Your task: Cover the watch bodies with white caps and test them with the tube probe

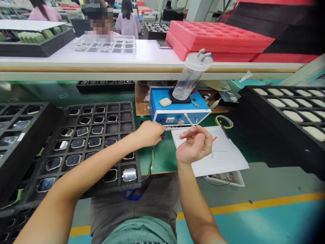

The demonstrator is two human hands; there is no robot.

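While the left hand (152, 133) curls over a dark piece (164, 135) just before the blue box (177, 106), the right hand (195, 145) bends its fingers beside a white rod (189, 120). Whether either hand pinches anything, I cannot tell. The step looks like steadying the piece; a next move would call for a still left hand and fine fingertip control.

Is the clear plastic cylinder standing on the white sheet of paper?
No, the clear plastic cylinder stands on a black base atop the blue rectangular machine.
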